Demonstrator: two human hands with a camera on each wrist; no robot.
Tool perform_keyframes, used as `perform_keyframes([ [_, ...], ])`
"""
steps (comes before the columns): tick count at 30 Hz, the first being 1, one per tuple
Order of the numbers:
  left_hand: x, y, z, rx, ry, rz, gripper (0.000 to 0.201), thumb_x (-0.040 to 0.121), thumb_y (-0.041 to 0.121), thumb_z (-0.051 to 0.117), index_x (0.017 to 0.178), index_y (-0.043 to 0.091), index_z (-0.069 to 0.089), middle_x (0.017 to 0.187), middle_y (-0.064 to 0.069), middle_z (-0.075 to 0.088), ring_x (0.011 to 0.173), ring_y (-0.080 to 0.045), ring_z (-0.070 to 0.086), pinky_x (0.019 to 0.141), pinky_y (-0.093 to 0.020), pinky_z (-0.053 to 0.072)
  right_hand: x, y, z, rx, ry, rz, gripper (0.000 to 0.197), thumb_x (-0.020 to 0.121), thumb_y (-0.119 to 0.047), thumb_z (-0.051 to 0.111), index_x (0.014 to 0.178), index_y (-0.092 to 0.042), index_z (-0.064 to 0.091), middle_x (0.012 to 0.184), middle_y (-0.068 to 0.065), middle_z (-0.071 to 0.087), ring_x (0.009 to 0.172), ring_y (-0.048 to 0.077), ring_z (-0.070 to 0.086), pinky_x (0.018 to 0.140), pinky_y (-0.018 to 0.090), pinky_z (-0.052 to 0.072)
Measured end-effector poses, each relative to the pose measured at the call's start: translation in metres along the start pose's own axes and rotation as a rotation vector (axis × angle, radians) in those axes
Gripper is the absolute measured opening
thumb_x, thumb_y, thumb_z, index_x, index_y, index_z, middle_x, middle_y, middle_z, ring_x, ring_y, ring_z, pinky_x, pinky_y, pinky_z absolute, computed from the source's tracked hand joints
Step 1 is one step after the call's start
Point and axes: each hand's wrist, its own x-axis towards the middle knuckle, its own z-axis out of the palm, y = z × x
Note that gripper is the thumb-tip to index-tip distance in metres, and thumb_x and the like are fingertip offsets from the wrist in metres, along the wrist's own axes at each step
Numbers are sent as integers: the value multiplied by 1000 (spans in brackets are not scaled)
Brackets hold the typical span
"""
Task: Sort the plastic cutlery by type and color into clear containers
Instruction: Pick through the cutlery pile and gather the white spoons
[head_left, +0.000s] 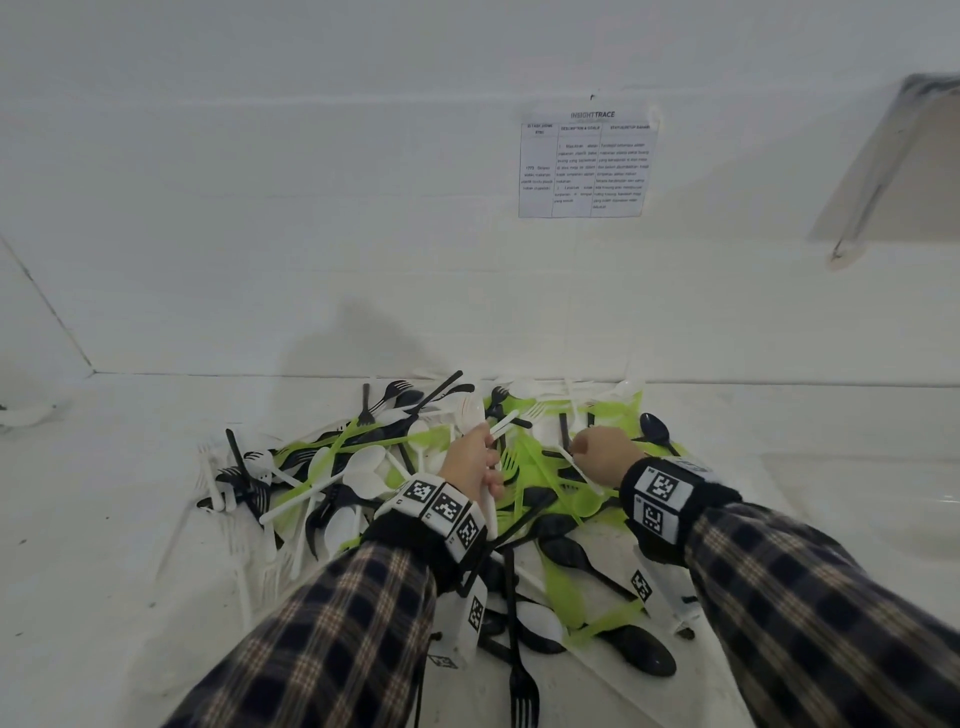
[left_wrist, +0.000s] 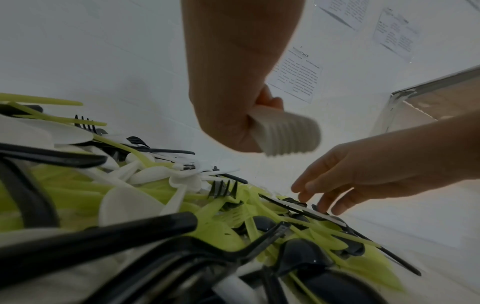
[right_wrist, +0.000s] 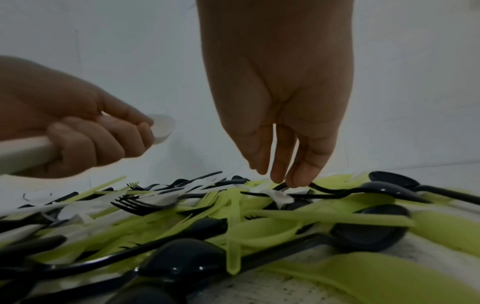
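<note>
Cutlery pile (head_left: 441, 499): black, white and lime-green plastic forks, spoons and knives, tangled in one heap on the white table (head_left: 104, 493), against the foot of the white wall.
Left hand (head_left: 470, 460): raised over the middle of the pile, forearm in a plaid sleeve (head_left: 332, 639) reaching in from the near side; fingers curled in a fist round a nested stack of white spoons (left_wrist: 285, 133), bowls pointing up and away from the wrist, handles passing out under the palm.
Right hand (head_left: 602, 457): just right of the left hand, wrist bent so the palm faces down over the pile; fingers (right_wrist: 283, 162) straight and close together, tips touching a white utensil (right_wrist: 281, 197) that lies on top between black handles. Whether the thumb closes on it cannot be told.
Wristbands (head_left: 660, 499): black, with square coded markers, one on each wrist.
Printed sheet (head_left: 584, 166): taped to the wall above the pile.
Clear container (head_left: 883, 499): faint, on the table right of the pile.
</note>
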Motion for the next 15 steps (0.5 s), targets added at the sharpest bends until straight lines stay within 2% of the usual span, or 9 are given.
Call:
perform_keyframes([
  [2, 4, 2, 2, 6, 7, -1, 27, 97, 24, 40, 71, 17, 36, 44, 7, 29, 26, -5, 22, 36, -11, 22, 10, -3, 5, -19, -11, -3, 34, 96, -14, 41, 125, -6, 58, 131, 10, 56, 122, 26, 50, 100, 29, 41],
  [4, 8, 5, 4, 24, 12, -4, 24, 94, 22, 40, 71, 18, 36, 53, 5, 28, 27, -5, 22, 37, -12, 23, 16, -8, 6, -47, -30, 9, 31, 96, -14, 43, 118, -3, 61, 125, 11, 59, 118, 26, 53, 100, 31, 42],
  [6, 13, 8, 6, 32, 13, -3, 23, 93, 20, 39, 70, 19, 36, 55, 5, 27, 29, -6, 21, 37, -12, 23, 23, -10, 7, -88, -47, 38, 21, 94, -13, 46, 89, -4, 64, 103, 12, 63, 102, 25, 57, 90, 29, 45],
  [7, 15, 9, 7, 38, 12, -2, 23, 92, 19, 39, 69, 19, 36, 55, 5, 27, 29, -6, 21, 37, -12, 23, 26, -11, 8, -105, -48, 59, 25, 93, -13, 48, 70, -7, 55, 85, 10, 59, 91, 24, 54, 82, 28, 45],
  [8, 17, 9, 8, 43, 10, -2, 23, 92, 19, 38, 69, 20, 35, 55, 6, 27, 29, -6, 21, 38, -12, 23, 29, -12, 10, -115, -54, 83, 33, 92, -13, 50, 60, -9, 43, 70, 6, 50, 83, 22, 50, 73, 27, 42],
  [9, 19, 10, 9, 46, 10, -2, 23, 92, 19, 38, 69, 20, 35, 55, 6, 27, 29, -6, 21, 38, -12, 23, 31, -14, 11, -125, -68, 99, 37, 91, -14, 51, 57, -10, 35, 63, 3, 41, 77, 22, 47, 69, 25, 38],
  [11, 23, 10, 11, 48, 12, -4, 23, 93, 20, 38, 70, 20, 36, 56, 5, 27, 30, -6, 21, 39, -12, 23, 33, -15, 13, -106, -78, 125, 38, 90, -13, 50, 57, -11, 31, 61, 2, 33, 70, 21, 44, 68, 24, 36],
  [13, 28, 9, 13, 52, 20, -8, 22, 93, 20, 38, 71, 19, 37, 58, 5, 29, 31, -6, 21, 39, -12, 24, 32, -16, 11, -65, -63, 155, 36, 91, -11, 47, 59, -10, 30, 62, 2, 33, 77, 21, 44, 64, 24, 38],
  [15, 32, 8, 15, 64, 29, -8, 19, 91, 18, 39, 72, 19, 39, 62, 4, 33, 34, -7, 22, 39, -14, 25, 34, -13, 8, -10, -39, 158, 35, 91, -11, 45, 59, -9, 31, 63, 3, 37, 78, 22, 46, 51, 22, 35],
])
